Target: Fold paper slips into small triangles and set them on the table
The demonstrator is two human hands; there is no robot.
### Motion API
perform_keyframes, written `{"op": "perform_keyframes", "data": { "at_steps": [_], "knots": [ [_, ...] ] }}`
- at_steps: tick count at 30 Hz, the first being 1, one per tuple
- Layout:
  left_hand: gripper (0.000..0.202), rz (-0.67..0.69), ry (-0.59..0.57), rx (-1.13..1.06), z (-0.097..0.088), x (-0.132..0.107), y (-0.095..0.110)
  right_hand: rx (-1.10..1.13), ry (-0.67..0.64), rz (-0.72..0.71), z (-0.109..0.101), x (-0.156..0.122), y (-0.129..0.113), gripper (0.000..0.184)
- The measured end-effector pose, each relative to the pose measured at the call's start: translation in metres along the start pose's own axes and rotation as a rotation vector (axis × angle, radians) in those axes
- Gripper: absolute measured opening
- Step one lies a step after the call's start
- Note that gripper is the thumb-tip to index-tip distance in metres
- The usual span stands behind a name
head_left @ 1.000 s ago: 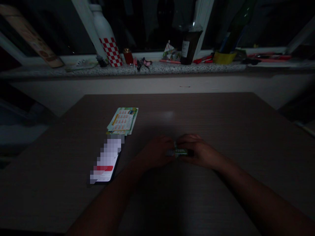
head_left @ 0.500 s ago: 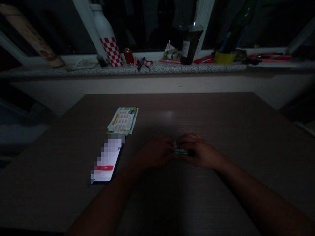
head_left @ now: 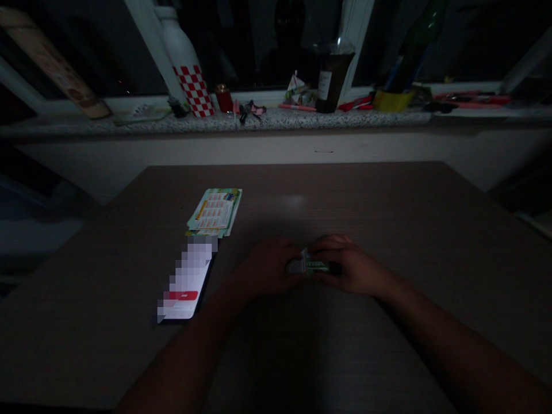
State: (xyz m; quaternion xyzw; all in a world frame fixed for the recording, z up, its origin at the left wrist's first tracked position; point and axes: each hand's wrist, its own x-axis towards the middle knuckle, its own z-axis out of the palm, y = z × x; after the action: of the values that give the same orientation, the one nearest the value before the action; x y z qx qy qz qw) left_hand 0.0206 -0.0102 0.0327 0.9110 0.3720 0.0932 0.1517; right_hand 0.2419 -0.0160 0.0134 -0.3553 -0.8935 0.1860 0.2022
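Observation:
The scene is dim. My left hand (head_left: 268, 268) and my right hand (head_left: 345, 264) meet at the middle of a brown table (head_left: 388, 213). Between them they pinch a small green and white packet (head_left: 311, 265), lying lengthwise just above the tabletop. The left fingers grip its left end, where a pale flap sticks out. The right fingers close over its right end and hide it. Both hands rest low on the table.
A lit phone (head_left: 186, 282) lies left of my hands, with a stack of printed cards (head_left: 214, 211) beyond it. On the window ledge (head_left: 259, 121) stand a red-checked bottle (head_left: 186, 63), a dark bottle (head_left: 330, 77), pens and small clutter.
The packet's left end now shows more between the hands, with a pale flap pulled out. The hands stay in the same place.

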Motion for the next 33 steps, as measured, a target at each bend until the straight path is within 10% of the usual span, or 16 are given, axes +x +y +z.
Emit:
{"op": "perform_keyframes", "data": {
  "at_steps": [12, 33],
  "knots": [
    [0.032, -0.134, 0.049, 0.052, 0.013, 0.004, 0.001, -0.142, 0.078, 0.136, 0.020, 0.007, 0.008, 0.044],
    [0.018, -0.186, 0.240, -0.130, 0.015, 0.009, 0.009, 0.195, 0.404, 0.084, 0.012, 0.007, -0.007, 0.011]
  ]
}}
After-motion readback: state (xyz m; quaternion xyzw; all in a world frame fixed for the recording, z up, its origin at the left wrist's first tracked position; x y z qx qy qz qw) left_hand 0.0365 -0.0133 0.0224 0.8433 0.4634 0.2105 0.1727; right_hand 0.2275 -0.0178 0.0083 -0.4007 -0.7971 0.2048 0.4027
